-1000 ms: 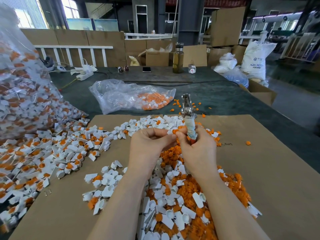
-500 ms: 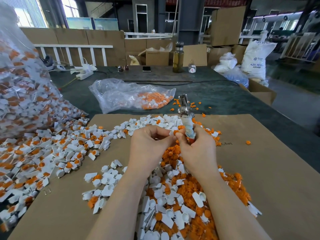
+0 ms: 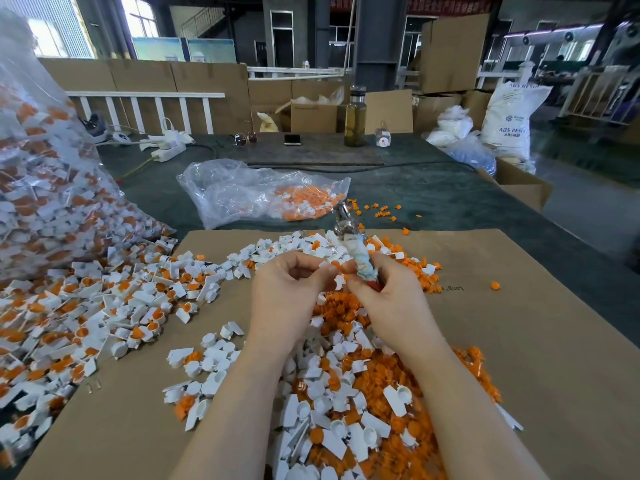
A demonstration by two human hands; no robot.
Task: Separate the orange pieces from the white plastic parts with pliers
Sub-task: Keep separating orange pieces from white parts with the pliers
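Right now both hands meet over the middle of a cardboard sheet [image 3: 519, 358], above a heap of loose orange pieces [image 3: 341, 315] and white parts [image 3: 332, 403] that runs from between the wrists toward six o'clock. The right hand [image 3: 388, 303] grips the pliers [image 3: 353, 247] by their cloth-wrapped handles, a bit of red showing at the palm, with the metal head tilted up toward twelve o'clock. The left hand [image 3: 287, 292] has its fingers curled, thumb and fingertips pinching a small white part [image 3: 338, 281] just beside the right thumb; whether an orange piece sits in it is too small to tell. At nine o'clock lies a broad spread of white parts with orange inserts [image 3: 79, 306], spilling from a big clear bag [image 3: 45, 188] at ten o'clock. At twelve o'clock, off the cardboard on the dark green table [image 3: 450, 195], a smaller clear bag [image 3: 256, 192] holds orange pieces. Farther back stand a bottle [image 3: 355, 119], a phone [image 3: 292, 139] and sunglasses [image 3: 245, 138].
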